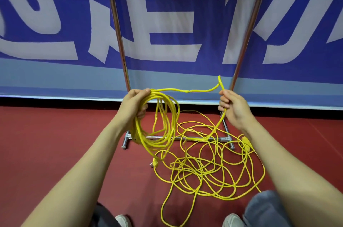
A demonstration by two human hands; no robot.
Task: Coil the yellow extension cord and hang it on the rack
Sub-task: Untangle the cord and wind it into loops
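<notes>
My left hand (134, 105) grips several hanging loops of the yellow extension cord (168, 115). From those loops one strand runs level to my right hand (232, 109), which pinches it just below a small upward bend. The strand then drops to a loose tangle of cord (207, 169) on the red floor. The cord's plug (155, 163) dangles near the floor below the coil. The chrome rack (117, 22) stands right behind my hands, its two posts rising out of view and its base bar (194, 138) partly under the cord.
A blue and white banner wall (176, 28) stands close behind the rack. The red floor (55, 143) spreads to the left. My knees and shoes (233, 220) are at the bottom edge, next to the tangle.
</notes>
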